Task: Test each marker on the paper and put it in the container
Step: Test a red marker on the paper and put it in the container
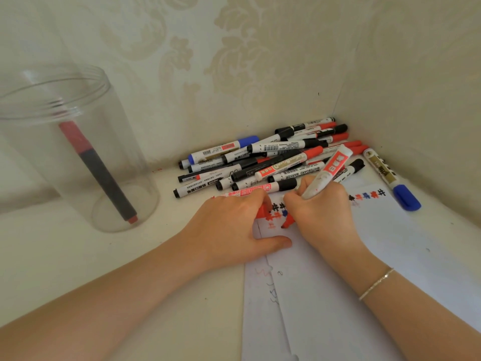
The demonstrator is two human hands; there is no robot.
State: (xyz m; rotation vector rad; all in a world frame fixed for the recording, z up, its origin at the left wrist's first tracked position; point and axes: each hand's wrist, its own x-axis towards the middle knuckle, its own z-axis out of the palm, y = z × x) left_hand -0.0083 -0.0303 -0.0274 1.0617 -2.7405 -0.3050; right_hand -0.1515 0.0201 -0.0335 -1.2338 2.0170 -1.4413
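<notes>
- Right hand (321, 204): fingers curled round a red marker (328, 171), writing grip; tip hidden behind the fingers, at or close to the paper (390, 246).
- Left hand (234, 225): lies knuckles-up on the paper's left edge, thumb stretched along the sheet; fingers bent over a red piece, prob. the cap (263, 212) — whether it is actually gripped, cannot tell.
- Axis of red marker: long axis tilted, tail end up and to the right/away toward the marker pile (260, 162), tip end down-left toward the sheet.
- Step in hand (judged): test stroke w/ red marker. To do well: keep left hand pinning the sheet, make a short mark on a bare patch beside the existing red, blue & black marks (369, 195), light pressure.
- Then: recap, drop tip-down into the clear container (78, 152) at left on the tabletop (65, 256); one marker already leans inside.
</notes>
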